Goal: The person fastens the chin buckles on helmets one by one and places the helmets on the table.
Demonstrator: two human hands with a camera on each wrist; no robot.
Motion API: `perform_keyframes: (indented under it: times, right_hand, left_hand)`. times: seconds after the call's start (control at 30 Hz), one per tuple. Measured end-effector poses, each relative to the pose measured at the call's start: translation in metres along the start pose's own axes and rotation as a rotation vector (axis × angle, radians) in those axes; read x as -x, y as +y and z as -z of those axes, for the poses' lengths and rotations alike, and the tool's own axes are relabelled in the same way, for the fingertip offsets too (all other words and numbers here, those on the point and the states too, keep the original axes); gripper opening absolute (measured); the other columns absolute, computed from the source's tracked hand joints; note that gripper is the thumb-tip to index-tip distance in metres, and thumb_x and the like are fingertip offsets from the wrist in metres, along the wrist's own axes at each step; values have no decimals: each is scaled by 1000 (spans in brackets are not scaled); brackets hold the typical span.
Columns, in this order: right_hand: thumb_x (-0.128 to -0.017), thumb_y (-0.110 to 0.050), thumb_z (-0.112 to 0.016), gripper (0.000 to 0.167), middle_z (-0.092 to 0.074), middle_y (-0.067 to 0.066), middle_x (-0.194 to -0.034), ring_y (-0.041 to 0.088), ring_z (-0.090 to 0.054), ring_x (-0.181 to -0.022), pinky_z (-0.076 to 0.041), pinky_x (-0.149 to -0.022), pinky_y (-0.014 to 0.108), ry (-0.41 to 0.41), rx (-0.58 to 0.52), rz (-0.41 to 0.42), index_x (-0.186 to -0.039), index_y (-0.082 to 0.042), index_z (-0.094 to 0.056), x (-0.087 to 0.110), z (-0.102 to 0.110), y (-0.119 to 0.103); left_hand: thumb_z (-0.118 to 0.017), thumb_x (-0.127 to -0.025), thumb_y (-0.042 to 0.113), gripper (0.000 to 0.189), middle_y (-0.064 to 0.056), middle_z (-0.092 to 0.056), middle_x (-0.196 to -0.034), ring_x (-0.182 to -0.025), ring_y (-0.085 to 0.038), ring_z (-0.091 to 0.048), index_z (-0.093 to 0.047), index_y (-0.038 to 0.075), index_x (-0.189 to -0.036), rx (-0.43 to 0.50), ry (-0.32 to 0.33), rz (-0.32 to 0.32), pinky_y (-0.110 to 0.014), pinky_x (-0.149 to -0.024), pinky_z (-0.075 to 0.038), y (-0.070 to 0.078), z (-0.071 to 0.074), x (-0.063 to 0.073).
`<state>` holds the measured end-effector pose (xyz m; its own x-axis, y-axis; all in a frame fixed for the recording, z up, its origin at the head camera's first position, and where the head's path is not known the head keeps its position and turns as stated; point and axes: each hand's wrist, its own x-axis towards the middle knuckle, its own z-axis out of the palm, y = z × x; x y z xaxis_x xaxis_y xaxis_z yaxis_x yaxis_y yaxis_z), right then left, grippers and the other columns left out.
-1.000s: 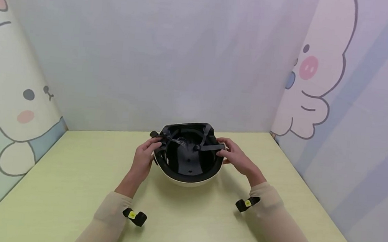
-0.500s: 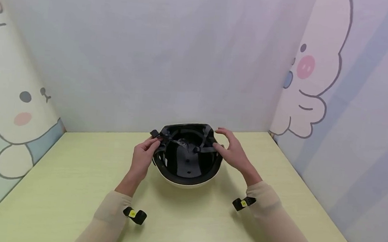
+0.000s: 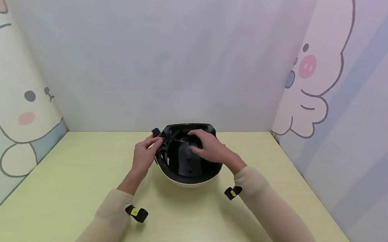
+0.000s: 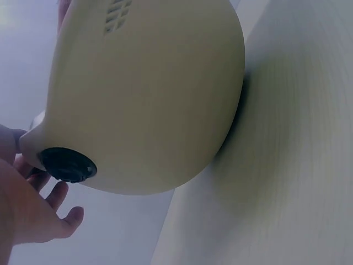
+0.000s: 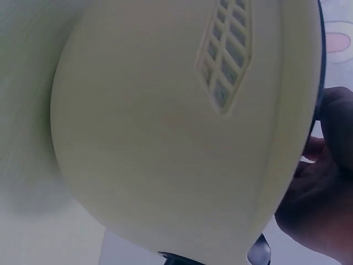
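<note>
A cream helmet with a black inside lies upside down on the table, its opening facing up. My left hand grips its left rim, thumb on the inner side. Dark straps run in from that rim beside the thumb. In the left wrist view a round black knob sits on the shell close to the fingers. My right hand reaches over the right rim into the opening, fingers bent and thumb apart, with nothing seen between them. It covers the right-hand strap. The right wrist view shows a vent grille on the shell.
The pale yellow table reaches back to a plain grey wall. Side walls with cartoon animals stand left and right. A black wrist camera is strapped to each beige sleeve.
My right hand has left the right rim and moved left over the helmet's opening. My left hand stays at the left rim, and the helmet has hardly moved.
</note>
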<state>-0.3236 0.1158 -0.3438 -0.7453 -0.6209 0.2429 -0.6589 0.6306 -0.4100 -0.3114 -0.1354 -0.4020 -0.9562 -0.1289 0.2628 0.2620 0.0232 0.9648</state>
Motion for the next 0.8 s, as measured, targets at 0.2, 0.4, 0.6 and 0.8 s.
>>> perform_keyframes:
  times: [0.2,0.4,0.6,0.8]
  right_hand:
    - [-100,-23,-63,46,-39,18,-153,30,-42,-139,-39,-109,42,-229,120,-34,-140,-1,-53,-5,-4,-5]
    - [-101,-23,-62,46,-39,20,-153,30,-42,-138,-39,-109,43,-242,130,-37,-139,0,-53,-5,-2,-4]
    - [-100,-21,-63,46,-51,15,-141,27,-51,-128,-43,-104,41,-240,130,-36,-139,0,-52,-9,3,-3]
    - [-100,-19,-63,47,-52,15,-140,26,-52,-127,-43,-103,41,-271,163,-58,-141,-1,-51,-14,5,-2]
  left_hand:
    - [-71,-94,13,27,-19,-57,-138,-133,-27,-50,-73,-9,-109,-72,-3,-56,-36,-101,-45,2,-2,2]
    - [-73,-92,11,17,-19,-63,-131,-129,-30,-54,-77,-4,-100,-229,27,-212,-49,-107,-39,1,-3,3]
    - [-79,-86,9,12,-17,-66,-126,-121,-31,-60,-79,0,-93,-324,41,-311,-47,-100,-47,5,-4,6]
    - [-83,-83,16,21,-14,-73,-108,-113,-27,-65,-68,4,-73,-311,68,-332,-38,-98,-46,9,-6,5]
